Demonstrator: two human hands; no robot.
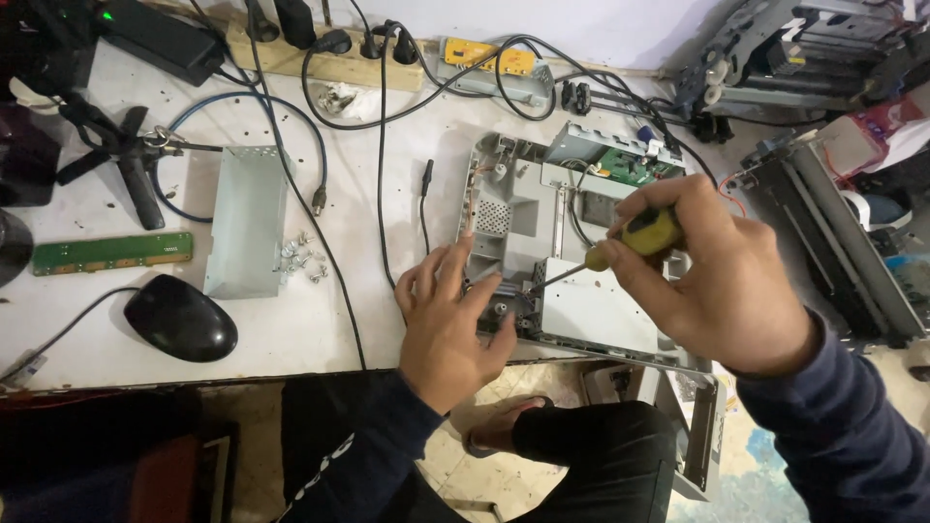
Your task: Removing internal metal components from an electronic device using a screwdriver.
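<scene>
So we're in the thick of the screw stage on this stripped-down grey chassis point(581, 291), which sits at the front edge of the white bench point(291, 329) and hangs partly over it toward our lap. Our right hand point(722, 281) is clenched around the yellow-and-black handle of the screwdriver point(620, 244), fingers wrapped tight, and the thin shaft slants down and left to a spot on the metal bracket point(513, 305) near the front of the chassis; the tip itself is too small to make out, so we can't tell if it's actually seated in a screw head. Our left hand point(448, 320) isn't gripping anything, fingers spread and resting flat on the chassis edge right beside that spot, basically pinning the frame so it doesn't skate. The green circuit board point(630, 167) sits at the far corner of the chassis with wires running off it. Over to the left there's a little pile of loose screws point(302, 260) just beside a bent metal shield point(247, 223), plus a black mouse point(181, 317) nearer us. Our guess for the next move: keep the driver square to the screw, press down steadily, and keep that left palm planted since the overhang looks tippy.
</scene>
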